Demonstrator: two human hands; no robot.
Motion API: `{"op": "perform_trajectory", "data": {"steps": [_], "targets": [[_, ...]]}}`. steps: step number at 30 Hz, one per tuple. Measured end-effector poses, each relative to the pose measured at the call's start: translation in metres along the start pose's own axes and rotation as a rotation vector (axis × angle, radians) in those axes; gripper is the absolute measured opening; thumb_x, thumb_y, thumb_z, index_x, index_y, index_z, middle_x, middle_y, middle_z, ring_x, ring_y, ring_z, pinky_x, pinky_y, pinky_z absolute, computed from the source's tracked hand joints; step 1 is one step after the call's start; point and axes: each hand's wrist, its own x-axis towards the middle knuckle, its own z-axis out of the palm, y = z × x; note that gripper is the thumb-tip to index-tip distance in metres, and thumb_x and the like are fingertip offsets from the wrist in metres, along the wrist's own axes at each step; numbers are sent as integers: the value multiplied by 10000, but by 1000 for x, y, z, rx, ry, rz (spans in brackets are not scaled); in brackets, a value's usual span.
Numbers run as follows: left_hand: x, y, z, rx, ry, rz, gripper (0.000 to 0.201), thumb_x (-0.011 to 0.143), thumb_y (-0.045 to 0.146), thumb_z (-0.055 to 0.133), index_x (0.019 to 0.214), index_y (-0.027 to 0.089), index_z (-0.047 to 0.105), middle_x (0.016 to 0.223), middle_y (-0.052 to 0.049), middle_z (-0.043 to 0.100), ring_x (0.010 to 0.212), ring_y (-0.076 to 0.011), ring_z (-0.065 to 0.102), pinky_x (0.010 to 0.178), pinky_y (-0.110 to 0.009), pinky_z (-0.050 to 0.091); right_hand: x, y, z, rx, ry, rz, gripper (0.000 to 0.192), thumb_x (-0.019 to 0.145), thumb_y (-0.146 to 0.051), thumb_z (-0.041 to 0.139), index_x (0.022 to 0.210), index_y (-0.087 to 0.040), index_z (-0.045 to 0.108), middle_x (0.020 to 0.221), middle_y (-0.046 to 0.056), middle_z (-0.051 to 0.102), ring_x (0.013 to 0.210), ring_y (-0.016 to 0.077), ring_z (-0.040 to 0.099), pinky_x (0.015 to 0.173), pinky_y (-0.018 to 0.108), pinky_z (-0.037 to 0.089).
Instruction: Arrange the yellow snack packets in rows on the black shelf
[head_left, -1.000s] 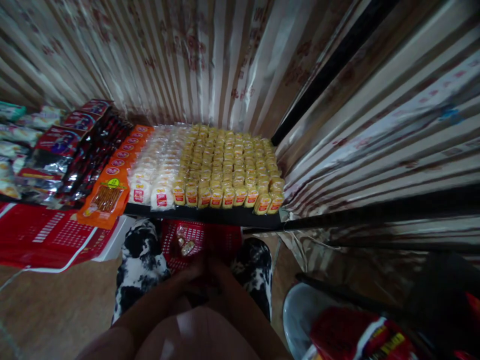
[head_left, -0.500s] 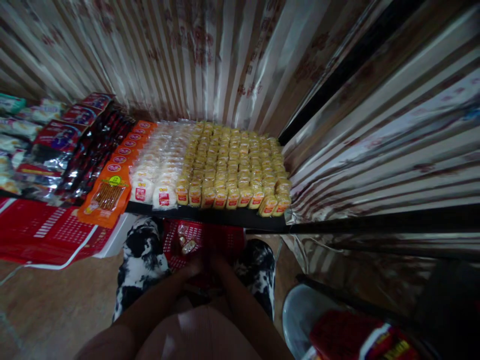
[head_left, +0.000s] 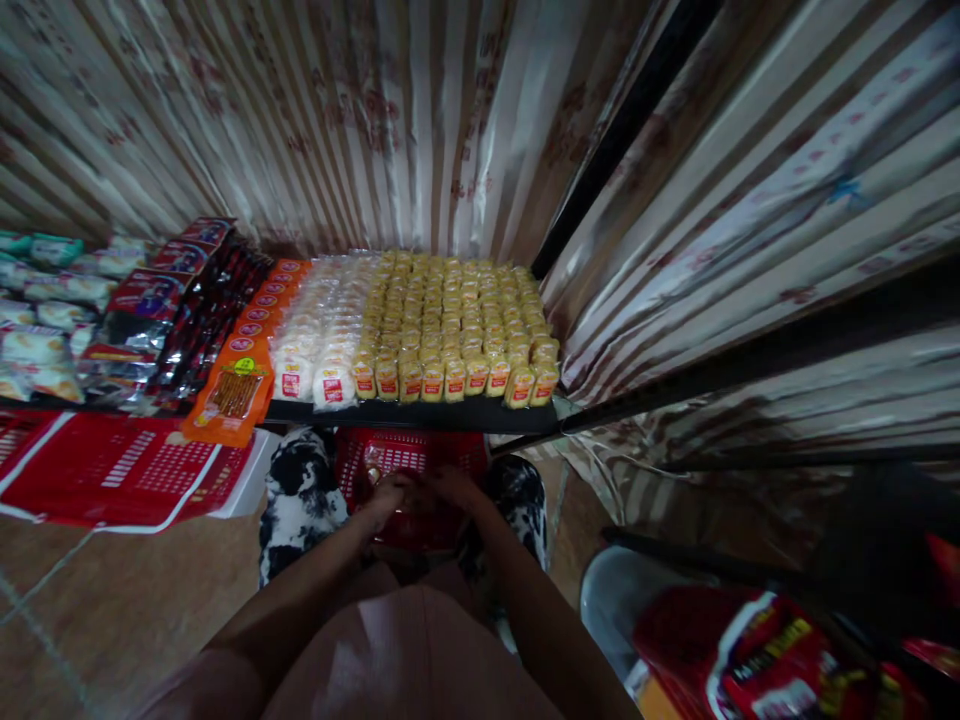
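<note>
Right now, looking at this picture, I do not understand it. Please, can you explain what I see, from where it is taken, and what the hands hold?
A camera on a person's head looks forward and down. The two bare arms at the bottom are that person's own. The left hand and right hand meet over a red basket between the knees; whether they hold anything is too dark to tell. Above, a dark shelf carries rows of yellow snack packets, white packets, orange packets and dark red packets.

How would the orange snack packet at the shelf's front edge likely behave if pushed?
The orange snack packet looks flat and glossy, so probably light, floppy and slippery. It overhangs the black shelf edge, so a push might slide it off toward the red sheet.
</note>
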Motion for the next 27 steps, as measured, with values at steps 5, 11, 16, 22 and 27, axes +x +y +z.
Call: {"op": "perform_trajectory", "data": {"steps": [5,11,16,22,27], "targets": [[-9,16,-5,-109,54,62,139,701,45,485,647,137,574,604,1,595,530,-84,551,542,-185,450,-21,-5,-15,136,103,-55,483,892,-492,369,844,-119,671,816,91,689,725,153,614,619,220,423],[-23,28,0,-176,109,164,63,653,180,619,634,137,578,564,-4,583,520,-106,544,518,-207,433,-42,-9,-19,413,165,-60,435,843,-506,431,720,-130,612,614,24,593,544,106,515,504,210,364],[-37,34,4,-223,140,357,185,614,303,659,623,143,567,559,22,548,542,-95,507,546,-204,416,-54,-8,-20,614,168,-134,439,766,-558,504,695,-133,589,599,2,572,549,104,499,512,219,372],[-50,40,2,-208,142,501,209,588,313,658,687,144,586,626,11,583,594,-112,532,600,-227,429,-67,-5,-25,892,226,-273,523,610,-501,705,990,-163,588,869,39,662,788,169,611,729,304,484],[-63,47,6,-141,185,567,190,605,201,630,782,149,583,722,0,602,692,-125,569,678,-236,452,-76,-8,-33,924,266,-331,528,595,-392,732,1048,-172,573,1042,80,644,929,193,615,857,353,478]]}}
